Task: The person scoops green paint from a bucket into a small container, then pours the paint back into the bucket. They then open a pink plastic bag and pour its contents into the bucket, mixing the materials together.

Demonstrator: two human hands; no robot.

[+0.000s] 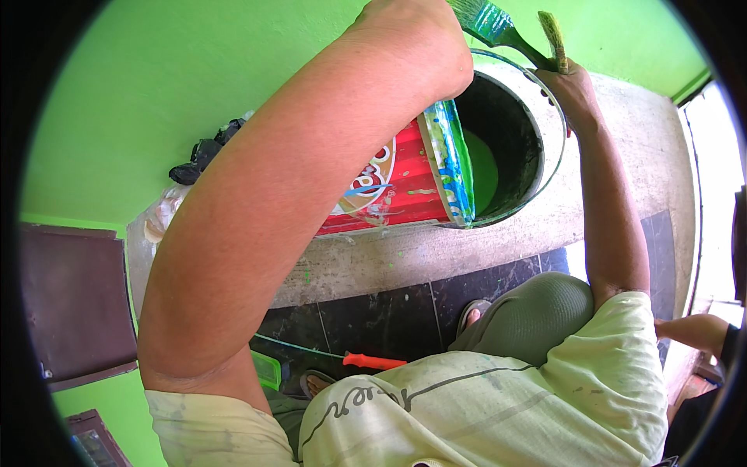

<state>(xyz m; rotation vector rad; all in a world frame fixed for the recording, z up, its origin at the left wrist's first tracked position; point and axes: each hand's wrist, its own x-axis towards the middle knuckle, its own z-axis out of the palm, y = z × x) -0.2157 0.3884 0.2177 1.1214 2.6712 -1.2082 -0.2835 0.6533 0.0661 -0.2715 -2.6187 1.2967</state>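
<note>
My left arm reaches up across the view, with my left hand (pixel 416 31) bent at the far top. Its fingers are hidden, so whether it grips anything does not show. Below it, a red tub (pixel 405 187) lies tipped on its side, its rim smeared with blue and green paint and facing a black bucket (pixel 531 144). Green paint (pixel 481 175) lies inside the bucket. My right hand (pixel 572 82), beside the bucket's far right rim, is closed on a green-handled paintbrush (pixel 498 29) with wet green bristles. A second, narrower brush (pixel 551 35) with yellowish bristles sticks up from the same hand.
A bright green wall (pixel 233 54) rises behind the pale concrete ledge (pixel 350 265). Dark crumpled plastic (pixel 206 152) lies by the wall. An orange-handled tool (pixel 373 361) and a green tray (pixel 268 372) are near my feet. Another person's arm (pixel 692 335) shows at right.
</note>
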